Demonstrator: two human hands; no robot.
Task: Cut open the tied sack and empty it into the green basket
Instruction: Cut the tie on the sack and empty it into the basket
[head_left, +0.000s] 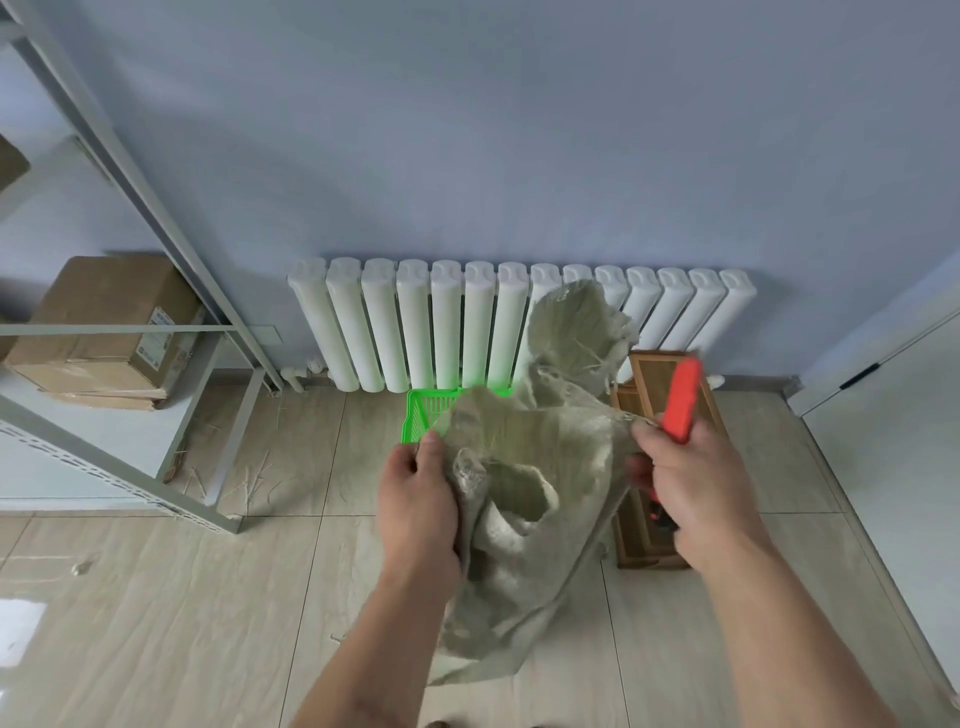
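Observation:
A grey-green woven sack (524, 467) hangs crumpled in front of me, held up off the floor. My left hand (415, 493) grips a bunched fold on its left side. My right hand (685, 478) holds an orange-red utility knife (683, 397) pointing up, and its fingers also pinch the sack's right edge. The sack's frayed end (576, 322) rises in front of the radiator. Behind the sack, only the left corner of the green basket (423, 415) shows on the floor; its inside is hidden.
A white radiator (415, 322) lines the wall behind the basket. A wooden box (644, 525) sits on the floor at the right, below my right hand. A grey metal shelf (156, 332) with a cardboard box (104, 322) stands at the left. Straw bits litter the tiles.

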